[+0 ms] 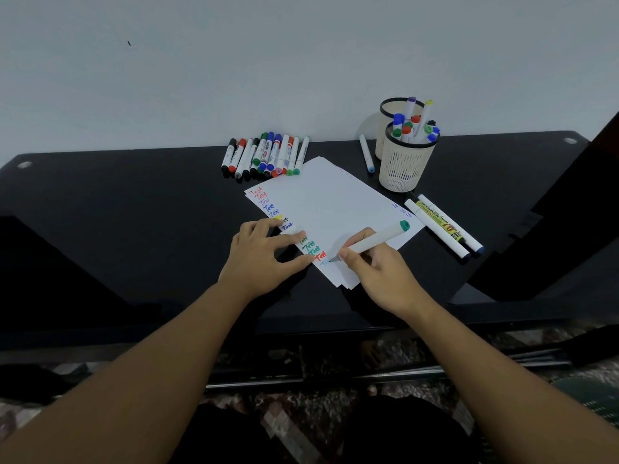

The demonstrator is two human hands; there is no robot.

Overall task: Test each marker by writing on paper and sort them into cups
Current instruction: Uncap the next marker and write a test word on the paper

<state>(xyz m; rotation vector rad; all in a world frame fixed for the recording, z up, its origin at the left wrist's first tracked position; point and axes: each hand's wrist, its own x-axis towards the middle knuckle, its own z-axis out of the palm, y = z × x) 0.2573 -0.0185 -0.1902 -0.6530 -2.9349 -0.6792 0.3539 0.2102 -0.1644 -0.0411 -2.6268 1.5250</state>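
Observation:
My right hand (375, 266) grips a white marker (378, 239) with a green end, its tip touching the near left corner of the white paper (335, 202). A column of coloured "Test" words runs down the paper's left edge. My left hand (264, 252) rests on that edge with fingers spread, holding the sheet flat. A row of several markers (268, 157) lies behind the paper. Two beige mesh cups stand at the back right: the front cup (403, 162) holds several markers, and the rear cup (392, 115) holds at least two.
A single light-blue-tipped marker (366, 152) lies left of the cups. Three markers (442, 226) lie to the right of the paper. The black table (134, 212) ends at a white wall behind. A dark object (552, 212) rises at the right edge.

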